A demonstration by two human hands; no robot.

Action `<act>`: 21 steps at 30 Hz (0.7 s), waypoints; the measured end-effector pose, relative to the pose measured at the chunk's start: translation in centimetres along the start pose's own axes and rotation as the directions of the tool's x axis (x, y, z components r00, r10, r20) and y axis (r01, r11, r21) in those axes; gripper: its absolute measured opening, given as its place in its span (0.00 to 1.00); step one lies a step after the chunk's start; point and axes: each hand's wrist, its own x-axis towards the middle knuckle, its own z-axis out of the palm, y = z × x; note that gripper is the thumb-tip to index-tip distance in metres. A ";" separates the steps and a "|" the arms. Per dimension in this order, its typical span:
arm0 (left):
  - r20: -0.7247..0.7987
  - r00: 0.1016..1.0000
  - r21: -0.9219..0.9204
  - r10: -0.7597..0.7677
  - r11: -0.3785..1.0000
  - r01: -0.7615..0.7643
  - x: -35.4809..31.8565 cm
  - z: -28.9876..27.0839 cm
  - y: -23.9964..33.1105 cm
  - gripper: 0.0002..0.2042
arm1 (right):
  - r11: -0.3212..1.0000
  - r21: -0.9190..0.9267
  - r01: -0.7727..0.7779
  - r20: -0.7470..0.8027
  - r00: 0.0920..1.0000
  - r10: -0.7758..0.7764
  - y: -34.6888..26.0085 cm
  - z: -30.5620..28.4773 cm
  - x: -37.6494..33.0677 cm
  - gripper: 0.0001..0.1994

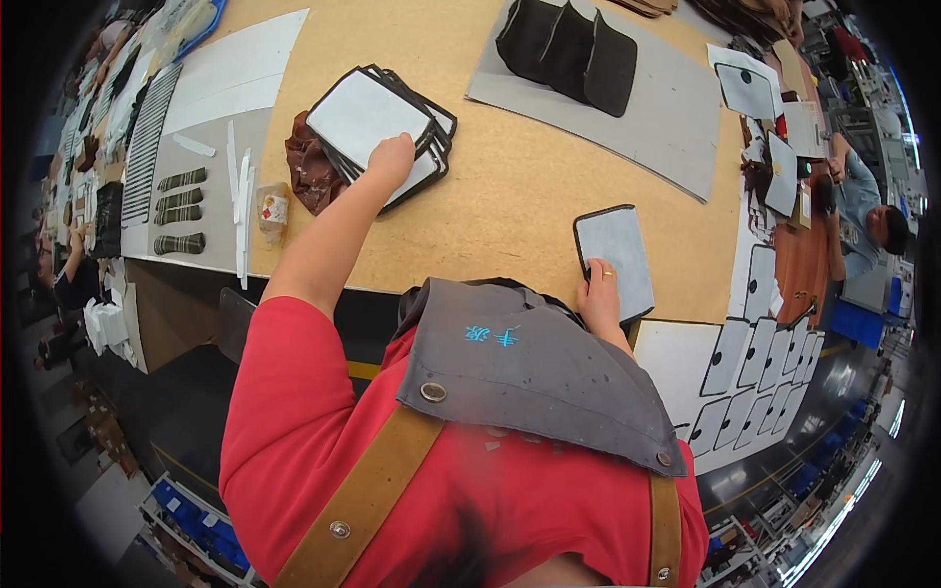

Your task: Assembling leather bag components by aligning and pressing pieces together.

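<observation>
A stack of rounded, flat white panels with black edging (368, 116) lies at the back left of the table, fanned out a little. My left hand (392, 165) is closed at the near right edge of the top panel, its fingertips partly hidden. On the right, near the front edge, is a single pale grey-white panel with a black border (619, 250). My right hand (601, 294), wearing a ring, grips the left side of that panel. A crumpled brown leather-like piece (314, 167) is tucked beside and under the stack.
A grey sheet (676, 137) bears folded black pieces (569, 54). A small clear container (272, 211), white strips (238, 206) and striped rolls (179, 211) sit left. More bordered panels (755, 353) lie in rows at right. A co-worker (863, 211) is beyond them.
</observation>
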 end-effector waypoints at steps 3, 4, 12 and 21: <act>-0.086 0.995 0.113 -0.051 0.992 0.060 0.2 1.0 1.3 0.10 | 0.999 -0.042 0.032 0.026 0.999 -0.031 0.1 0.5 0.5 0.14; -0.098 0.989 0.045 -0.109 0.992 0.114 0.3 0.8 1.6 0.09 | 0.999 -0.045 0.011 0.020 1.000 -0.010 0.5 0.5 0.4 0.14; -0.234 0.808 -0.480 -0.541 0.787 0.388 0.4 -4.3 -6.5 0.16 | 0.996 0.083 -0.033 -0.119 0.992 0.043 0.8 0.3 0.5 0.07; -0.787 0.601 -0.250 0.140 0.818 -0.518 -7.0 -14.2 4.7 0.09 | 0.892 0.305 -0.333 -0.237 0.881 0.410 1.7 -1.9 0.3 0.07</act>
